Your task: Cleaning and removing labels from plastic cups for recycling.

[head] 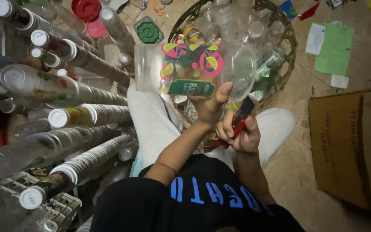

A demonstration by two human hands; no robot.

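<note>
My left hand (209, 105) holds a clear plastic cup (194, 68) sideways, its mouth to the right; the cup carries a colourful printed label with pink and green fruit shapes. Just below and right of it, my right hand (239, 133) grips a red-handled cutter (242, 115) whose dark blade end points up toward the cup's rim. Both hands are above my lap, between my light-trousered knees.
Long stacks of nested cups (65, 99) lie to the left, over a white crate (61, 206). A wire basket (280, 47) of clear cups stands ahead. Flattened cardboard (348, 141) and paper scraps (333, 47) lie on the tiled floor at right.
</note>
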